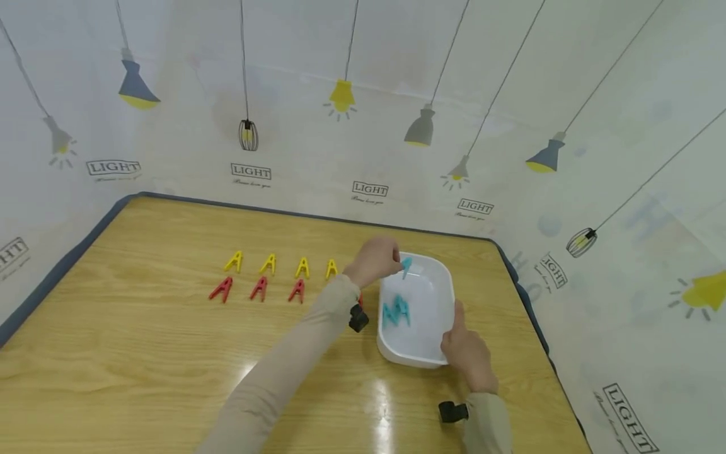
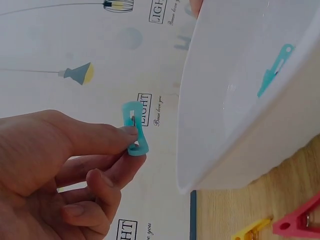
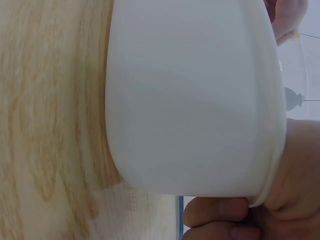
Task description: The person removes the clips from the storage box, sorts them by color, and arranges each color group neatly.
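My left hand is over the far left side of a white plastic tub. Thumb and index finger pinch a teal clothespin above the rim, while the other fingers curl loosely. Several more teal clothespins lie in the tub's left half. At the tub's right side, my right hand grips the rim, its index finger stretched along the edge. The right wrist view shows the tub's outer wall up close, with curled fingers at its rim.
Left of the tub, several yellow clothespins form a row on the wooden table. Nearer me runs a row of red clothespins, one partly behind my left wrist. A lamp-printed wall covering borders the table's back and sides.
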A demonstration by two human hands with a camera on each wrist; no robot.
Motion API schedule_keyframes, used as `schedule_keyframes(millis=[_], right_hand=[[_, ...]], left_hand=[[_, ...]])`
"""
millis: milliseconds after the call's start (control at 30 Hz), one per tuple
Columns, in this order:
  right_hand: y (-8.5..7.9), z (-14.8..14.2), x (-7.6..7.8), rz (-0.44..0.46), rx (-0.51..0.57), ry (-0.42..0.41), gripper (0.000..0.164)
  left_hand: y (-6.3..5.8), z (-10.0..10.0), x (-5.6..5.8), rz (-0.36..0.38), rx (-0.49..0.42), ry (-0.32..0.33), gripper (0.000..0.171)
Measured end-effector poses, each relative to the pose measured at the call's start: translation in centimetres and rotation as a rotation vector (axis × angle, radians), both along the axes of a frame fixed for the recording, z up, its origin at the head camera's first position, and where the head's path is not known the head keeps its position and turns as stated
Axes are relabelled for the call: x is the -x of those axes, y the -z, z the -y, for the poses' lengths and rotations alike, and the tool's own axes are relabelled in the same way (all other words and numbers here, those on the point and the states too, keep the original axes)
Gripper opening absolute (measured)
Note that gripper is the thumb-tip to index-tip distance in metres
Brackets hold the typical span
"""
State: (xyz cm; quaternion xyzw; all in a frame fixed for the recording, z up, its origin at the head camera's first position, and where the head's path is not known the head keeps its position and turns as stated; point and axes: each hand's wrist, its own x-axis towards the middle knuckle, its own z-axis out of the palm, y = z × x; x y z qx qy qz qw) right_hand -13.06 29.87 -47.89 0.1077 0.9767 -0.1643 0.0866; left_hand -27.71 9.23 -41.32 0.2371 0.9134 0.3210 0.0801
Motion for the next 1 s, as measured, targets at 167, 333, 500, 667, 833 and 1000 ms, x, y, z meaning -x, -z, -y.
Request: schedule_keyframes(millis=[167, 333, 500, 667, 833, 1000], right_hand=[[0.1, -0.2, 0.1, 0.025, 0.015, 0.03, 0.071], [0.3, -0.3, 0.3, 0.031, 0.027, 0.042, 0.072], [0.6, -0.2, 0.6, 0.011, 0.036, 0.026, 0.072], [0.5, 0.1, 0.6, 0.019, 0.034, 0.024, 0.072], [0.2, 0.1, 0.3, 0.04, 0.04, 0.037, 0.073], [0.1, -0.1, 0.1, 0.026, 0.025, 0.025, 0.072]], left_hand=[[0.3, 1.1, 0.1, -0.025, -0.001, -0.007, 0.014], [0.5, 2.9, -0.1, -0.009, -0.044, -0.051, 0.012], [0.8, 5.1, -0.4, -0.016, -0.081, -0.073, 0.012], [1.0, 7.6, -1.0, -0.025, -0.078, -0.095, 0.013], [1.3, 10.2, -1.8, -0.035, -0.058, -0.114, 0.013], [1.6, 12.4, -2.6, -0.038, -0.076, -0.133, 0.013]])
